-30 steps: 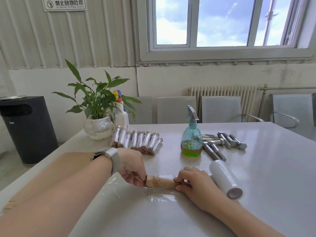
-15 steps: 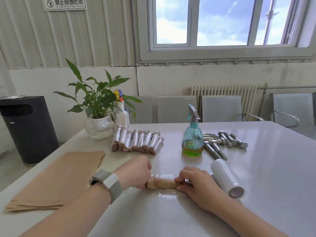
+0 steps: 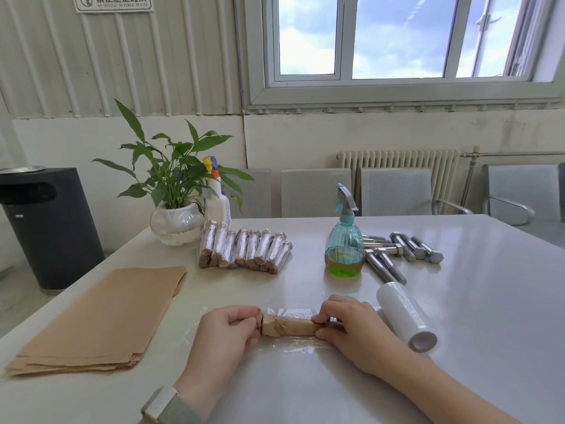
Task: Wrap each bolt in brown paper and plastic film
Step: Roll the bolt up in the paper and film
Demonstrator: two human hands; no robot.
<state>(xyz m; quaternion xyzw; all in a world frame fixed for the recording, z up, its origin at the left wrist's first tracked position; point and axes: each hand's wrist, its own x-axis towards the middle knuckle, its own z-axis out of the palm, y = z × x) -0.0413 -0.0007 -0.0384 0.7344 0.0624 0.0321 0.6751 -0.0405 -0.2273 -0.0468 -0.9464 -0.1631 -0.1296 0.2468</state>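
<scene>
Bolt in brown paper (image 3: 289, 327) lies across the table (image 3: 458, 347) right in front of me, on a sheet of clear plastic film (image 3: 293, 347) spread flat on the surface. My left hand (image 3: 227, 330) has fingers curled round the left end of the wrapped bolt, where the paper bunches up; thumb on top. My right hand (image 3: 351, 327) pinches the right end w/ fingertips on top and thumb underneath, fingers bent. Both hands grip it, bolt level btwn them, touching the film. Watch w/ pale strap (image 3: 162, 405) on my left wrist.

Just right of my right hand: film roll (image 3: 405, 316), lying on its side, open core end facing me; film runs from it under the bolt. Left of my left hand, near the table edge: stack of brown paper sheets (image 3: 104, 316), flat.

Further back, centre-left: row of finished wrapped bolts (image 3: 244, 250), shiny film over brown paper, packed side by side, seemingly two layers. Behind them a potted plant (image 3: 174, 185) in a round glass bowl, and a white spray bottle (image 3: 217, 195) just beside it. Centre-right: teal spray bottle (image 3: 345, 240) w/ yellow-green liquid at the bottom. Right of that, touching or nearly so: bare steel bolts (image 3: 403, 249), loose pile, hex heads visible.

Off the table: black bin (image 3: 46, 224) at left, grey chairs (image 3: 394, 191) and radiator (image 3: 397, 160) along the wall, window (image 3: 397, 38) above.
</scene>
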